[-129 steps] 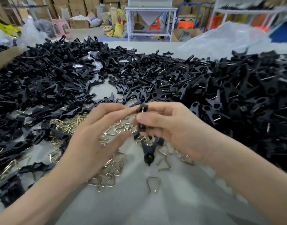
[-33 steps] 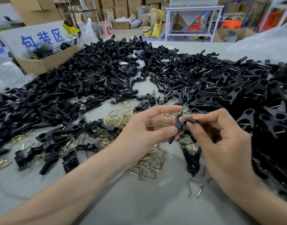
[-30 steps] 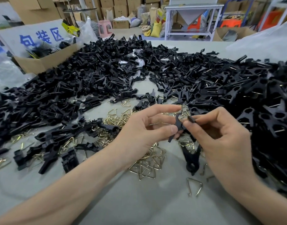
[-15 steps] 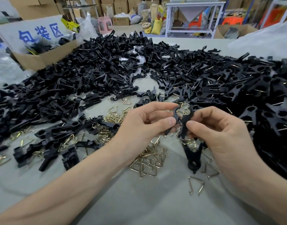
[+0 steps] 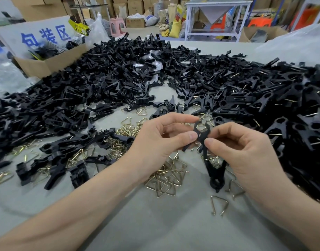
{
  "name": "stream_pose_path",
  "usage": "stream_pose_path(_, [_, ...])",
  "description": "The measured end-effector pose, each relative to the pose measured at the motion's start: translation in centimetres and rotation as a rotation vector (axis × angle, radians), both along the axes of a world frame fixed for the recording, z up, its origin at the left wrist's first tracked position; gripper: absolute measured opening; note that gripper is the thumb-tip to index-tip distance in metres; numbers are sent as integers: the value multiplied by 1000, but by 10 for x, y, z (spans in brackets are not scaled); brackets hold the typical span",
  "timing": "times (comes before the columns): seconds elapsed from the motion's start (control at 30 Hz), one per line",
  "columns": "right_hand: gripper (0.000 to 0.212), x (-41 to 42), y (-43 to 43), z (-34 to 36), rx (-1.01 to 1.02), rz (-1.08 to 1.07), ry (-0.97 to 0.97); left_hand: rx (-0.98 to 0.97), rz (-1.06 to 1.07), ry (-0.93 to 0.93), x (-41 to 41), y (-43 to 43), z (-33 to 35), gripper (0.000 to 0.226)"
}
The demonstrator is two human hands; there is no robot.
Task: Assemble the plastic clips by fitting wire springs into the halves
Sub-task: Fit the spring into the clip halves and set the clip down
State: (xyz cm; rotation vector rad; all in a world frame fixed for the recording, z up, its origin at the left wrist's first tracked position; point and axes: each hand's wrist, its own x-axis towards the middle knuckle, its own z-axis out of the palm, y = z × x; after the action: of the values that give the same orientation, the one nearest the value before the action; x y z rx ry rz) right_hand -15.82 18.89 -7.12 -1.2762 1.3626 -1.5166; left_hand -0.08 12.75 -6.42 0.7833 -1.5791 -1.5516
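While both hands meet above the near middle of the table [image 5: 155,223], the left hand [image 5: 155,140] and right hand [image 5: 246,151] each pinch thumb and forefinger onto the pair of clip halves [image 5: 200,134], crossed so their curved ends face each other, probably to seat a spring. Loose wire springs [image 5: 166,180] lie just beneath, with an assembled clip [image 5: 215,173]. Half a second ago the halves sat slightly farther away; now they are drawn nearer and more tightly crossed.

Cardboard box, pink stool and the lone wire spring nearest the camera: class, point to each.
cardboard box [image 5: 52,63], head view, on its front wall.
pink stool [image 5: 117,26], head view, on its seat and legs.
lone wire spring [image 5: 219,204], head view, on its bent wire loop.
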Motion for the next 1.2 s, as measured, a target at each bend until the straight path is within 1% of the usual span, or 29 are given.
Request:
stream_pose_path(0.17, [12,-1,-1,-1,-7,22,33,-29,18,-78,0,-2,0,29])
stream_pose_path(0.23, [12,-2,-1,-2,-12,27,34,-11,8,-90,1,-2,0,29])
stream_pose_path(0.4, [11,-1,-2,-1,-14,20,13,54,-8,-12,0,-2,-2,24])
stream_pose_path(0.63, [14,1,0,0,-50,-12,-10,111,-22,61,-1,-2,-3,25])
stream_pose_path(0.93, [16,1,2,-1,-109,-25,-20,77,-5,51,-1,-1,-2,21])
stream_pose_path(1.03, [18,1,1,-1,-103,-20,-13,31,19,-1,-1,-1,-2,22])
stream_pose_path(1.2, [19,2,2,-2,-95,12,36,-50,-7,-55,0,2,1,20])
